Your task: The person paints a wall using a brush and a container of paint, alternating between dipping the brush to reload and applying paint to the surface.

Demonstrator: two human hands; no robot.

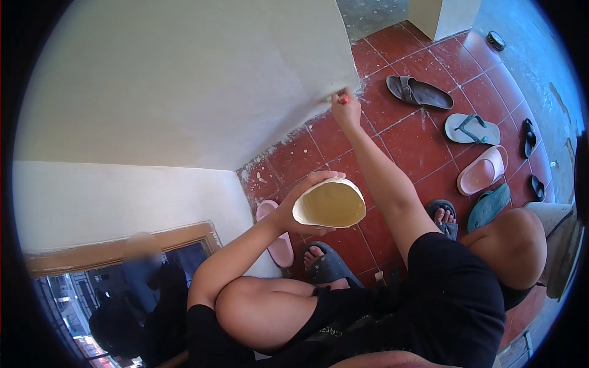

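Observation:
My left hand [297, 205] is wrapped round a cut-open container [330, 204] with cream paint inside, its wide mouth facing up towards me. At the lower edge of the pale wall [202, 73], near its corner, my right hand [347, 110] is closed on a paintbrush with a red handle end [344, 99]. The brush's bristles are mostly hidden by the fingers and seem to touch the wall. White paint spots mark the red tiled floor [399, 138] along the wall's base.
Several loose shoes lie to the right, including a brown sandal [423, 94], a white flip-flop [471, 129] and a pink slide [481, 172]. Another pink slide [281, 248] is by the left wall. A wood-framed window [123, 245] is at lower left. A pillar [443, 18] stands at the top.

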